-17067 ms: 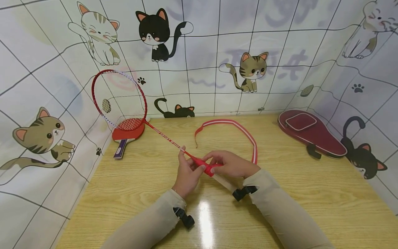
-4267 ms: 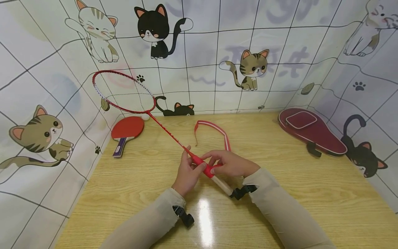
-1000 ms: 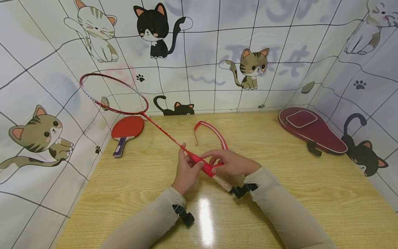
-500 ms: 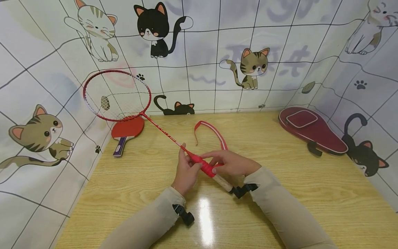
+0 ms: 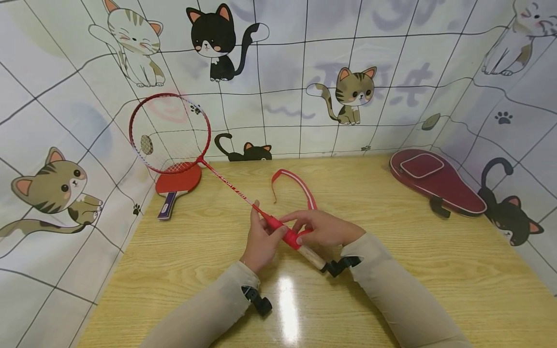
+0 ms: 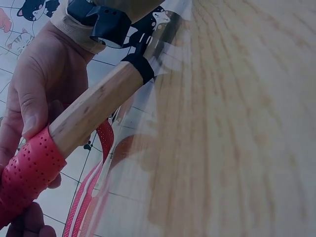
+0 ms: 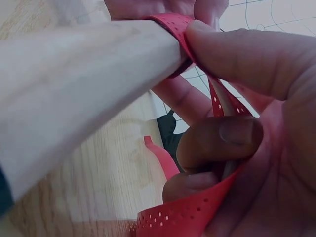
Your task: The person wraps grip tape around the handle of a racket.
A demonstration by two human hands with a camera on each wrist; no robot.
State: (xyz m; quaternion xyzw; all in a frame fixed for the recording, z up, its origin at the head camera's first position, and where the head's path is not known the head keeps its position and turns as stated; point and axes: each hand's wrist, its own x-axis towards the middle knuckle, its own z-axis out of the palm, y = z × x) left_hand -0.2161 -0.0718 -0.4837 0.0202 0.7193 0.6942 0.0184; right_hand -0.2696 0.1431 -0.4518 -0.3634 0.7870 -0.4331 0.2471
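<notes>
A red badminton racket (image 5: 228, 184) is held slantwise over the table, head to the back left. Its upper handle is wrapped in perforated red grip tape (image 6: 34, 168); below that the wooden handle (image 6: 98, 108) is bare down to a dark butt end. My left hand (image 5: 262, 244) holds the wrapped part between thumb and fingers. At the wrap's lower edge, my right hand (image 5: 328, 227) presses the tape with its thumb, the strip running through its curled fingers (image 7: 217, 138). The loose tail of tape (image 5: 300, 182), with a white stripe, curves behind the right hand.
A red table tennis bat (image 5: 180, 180) lies at the back left, partly behind the racket head. At the back right is a dark red bat-shaped case (image 5: 435, 181). Cat-patterned walls (image 5: 287, 72) enclose the wooden table (image 5: 209, 290) at the back and sides.
Since the earliest frame, the loose tape tail has become clearly shorter. The racket has turned about its handle, its head tilting flat and then facing up again within the last second. Both hands stay nearly in place.
</notes>
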